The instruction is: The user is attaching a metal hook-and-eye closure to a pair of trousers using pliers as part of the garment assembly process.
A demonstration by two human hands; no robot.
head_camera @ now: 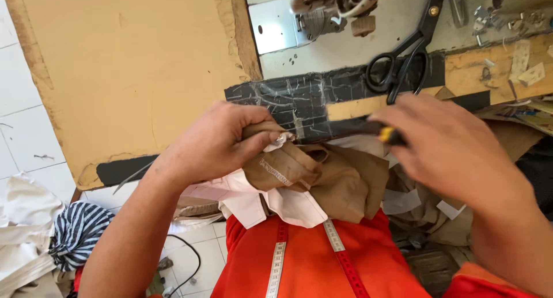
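Head view: your left hand (216, 145) is clenched on a bunched piece of tan fabric (322, 180), thumb and fingers pinching a fold with a stitched edge. It sits just off the near edge of the sewing table (132, 62), above your lap. White lining fabric (253, 203) hangs under it.

Your right hand (455, 151) is closed around a slim dark tool with a yellow band (385, 134), tip pointing at the pinched fold. It's motion-blurred, so I can't tell the tool type or how tight the grip is.

Handling: the fabric looks light, soft and floppy, not fragile. It'll sag wherever unsupported, so pinch close to the stitched edge and keep that seam taut between your fingers.

Around it: black scissors (400, 62) lie on the table's far right, near a strip of black tape (288, 96) along the near edge. The sewing machine head (328, 10) is at the far edge. A measuring tape (276, 263) hangs over your orange shirt (311, 263). A striped cloth (78, 232) is on the floor left.
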